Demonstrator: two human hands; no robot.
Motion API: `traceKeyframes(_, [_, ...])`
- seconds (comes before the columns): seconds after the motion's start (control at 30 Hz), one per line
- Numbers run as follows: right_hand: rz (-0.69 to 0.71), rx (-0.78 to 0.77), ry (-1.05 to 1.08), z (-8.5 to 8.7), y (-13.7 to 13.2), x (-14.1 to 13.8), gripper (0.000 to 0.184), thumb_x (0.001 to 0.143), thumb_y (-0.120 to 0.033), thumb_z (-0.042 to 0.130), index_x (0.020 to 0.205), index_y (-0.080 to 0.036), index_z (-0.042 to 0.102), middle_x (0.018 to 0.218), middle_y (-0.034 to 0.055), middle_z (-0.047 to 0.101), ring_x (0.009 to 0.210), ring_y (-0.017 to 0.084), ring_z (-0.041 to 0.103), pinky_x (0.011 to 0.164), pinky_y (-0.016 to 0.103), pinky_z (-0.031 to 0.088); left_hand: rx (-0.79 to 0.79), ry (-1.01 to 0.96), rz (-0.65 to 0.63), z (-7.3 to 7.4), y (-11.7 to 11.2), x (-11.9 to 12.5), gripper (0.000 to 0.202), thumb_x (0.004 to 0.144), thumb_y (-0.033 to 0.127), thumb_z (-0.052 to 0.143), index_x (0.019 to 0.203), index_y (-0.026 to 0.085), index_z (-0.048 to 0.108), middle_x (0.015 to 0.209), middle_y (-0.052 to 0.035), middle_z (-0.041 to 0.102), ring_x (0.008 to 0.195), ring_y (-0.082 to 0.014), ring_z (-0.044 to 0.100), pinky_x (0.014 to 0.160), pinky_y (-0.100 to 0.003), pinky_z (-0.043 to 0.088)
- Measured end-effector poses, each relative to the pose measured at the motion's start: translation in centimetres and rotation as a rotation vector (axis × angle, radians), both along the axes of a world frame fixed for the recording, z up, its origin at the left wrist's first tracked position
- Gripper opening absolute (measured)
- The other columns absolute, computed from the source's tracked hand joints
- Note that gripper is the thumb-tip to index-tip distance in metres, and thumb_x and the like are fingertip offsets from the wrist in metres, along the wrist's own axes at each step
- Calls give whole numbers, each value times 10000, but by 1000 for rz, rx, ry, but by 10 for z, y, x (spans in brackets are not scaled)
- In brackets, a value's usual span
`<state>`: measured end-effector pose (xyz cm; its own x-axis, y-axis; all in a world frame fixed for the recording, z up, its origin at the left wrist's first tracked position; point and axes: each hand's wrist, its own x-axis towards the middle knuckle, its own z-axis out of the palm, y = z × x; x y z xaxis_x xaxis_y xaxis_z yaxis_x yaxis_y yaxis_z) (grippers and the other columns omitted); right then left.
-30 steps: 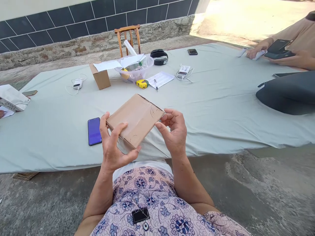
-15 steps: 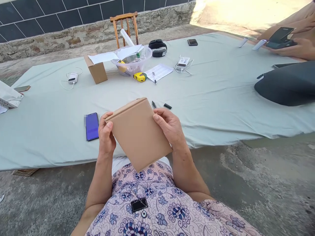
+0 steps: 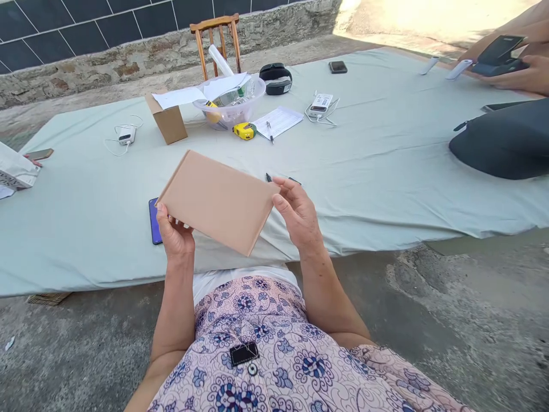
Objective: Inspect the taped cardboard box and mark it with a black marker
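A flat, plain brown cardboard box [image 3: 218, 200] is held tilted above the near edge of the table. My left hand [image 3: 176, 233] grips its left corner, thumb on the near face and fingers beneath. At the opposite end, my right hand [image 3: 297, 214] has its thumb and fingers closed around the right corner. The underside of the box is hidden. Just beyond my right fingers lie a black pen [image 3: 269, 177] and its dark cap [image 3: 295, 180], both partly covered. A phone with a blue screen [image 3: 154, 223] rests by my left hand, partly hidden.
Farther back stand an open carton [image 3: 171, 126], a plastic basin of items [image 3: 234, 117], a yellow tape measure [image 3: 245, 131], a written sheet [image 3: 285, 122] and a power bank with cables [image 3: 321, 105]. A black bag-like object [image 3: 501, 140] lies right, near another person's hands [image 3: 525, 74].
The box has been turned and tipped flatter, its near corner rising away from my lap. My left hand has shifted slightly left and now partly screens the phone together with the box.
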<state>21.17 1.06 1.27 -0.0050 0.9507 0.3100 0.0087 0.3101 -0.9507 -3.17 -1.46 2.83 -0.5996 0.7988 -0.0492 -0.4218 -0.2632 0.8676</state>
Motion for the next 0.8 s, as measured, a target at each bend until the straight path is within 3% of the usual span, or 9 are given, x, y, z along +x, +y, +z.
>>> traceKeyframes(0.1, [-117,64,-64,-9,0,-2,823,878,-771,641,1559,-369,413,1583,118,538,1459,320,538,1103,508,541,-146,-129,28,-3,1,3,644,690,772,731,1135,315,648,1266,-94,605,1235,-306,615,875,-409,602])
traceKeyframes(0.17, [-88,91,-105,-11,-3,-5,991,836,-817,656,1637,-388,259,1666,136,440,1516,356,481,1113,543,539,-183,-172,7,-5,3,3,679,666,783,728,1155,327,610,1289,-106,569,1244,-324,607,886,-457,611])
traceKeyframes(0.3, [3,158,-216,-10,-13,-19,1202,779,-829,712,1684,-392,54,1755,160,272,1560,395,421,1120,595,538,-194,-199,-2,-10,6,5,718,642,781,739,1176,327,582,1264,-113,548,1194,-316,618,872,-482,624])
traceKeyframes(0.4, [-48,218,-315,-9,-19,-31,1254,795,-757,758,1690,-363,-28,1779,174,190,1594,395,361,1155,613,512,-155,-145,-2,-11,4,13,730,641,799,745,1185,337,590,1245,-101,558,1152,-292,626,851,-452,631])
traceKeyframes(0.57, [-222,274,-342,-6,-19,-35,1133,871,-631,753,1682,-344,16,1754,162,256,1613,362,323,1268,643,372,-93,4,-41,-6,-6,32,659,696,786,748,1152,341,581,1349,-82,564,1179,-281,620,796,-391,632])
traceKeyframes(0.7, [-234,258,-327,-6,-15,-28,951,903,-612,720,1646,-323,202,1689,150,380,1580,352,379,1278,639,355,-109,104,-89,-2,-9,40,689,676,719,835,1138,331,502,1440,-79,534,1324,-302,560,731,-319,615])
traceKeyframes(0.8, [-226,265,-308,-7,-13,-27,886,919,-611,699,1624,-305,260,1664,152,413,1564,346,402,1276,627,364,-121,163,-98,-2,-10,43,780,639,665,896,1186,325,456,1484,-104,504,1400,-310,521,746,-298,608])
